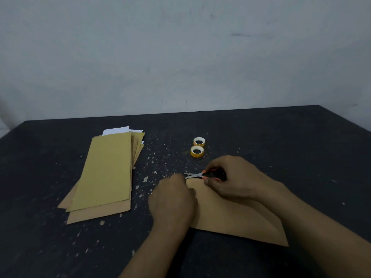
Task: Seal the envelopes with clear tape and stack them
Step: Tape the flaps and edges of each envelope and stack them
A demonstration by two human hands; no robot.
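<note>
A brown envelope (230,213) lies on the dark table in front of me, partly under both hands. My right hand (232,177) grips small scissors (195,175) with orange handles, the blades open at the envelope's far left corner. My left hand (173,199) rests on the envelope's left end with its fingers curled down; whether it pinches tape is hidden. Two small rolls of clear tape (197,151) with orange-yellow cores sit just beyond the hands. A fanned pile of brown envelopes (106,173) with white sheets poking out lies to the left.
The black table (301,147) is speckled with pale chips and ends at a grey-white wall (180,57). Its right edge slants down at the far right.
</note>
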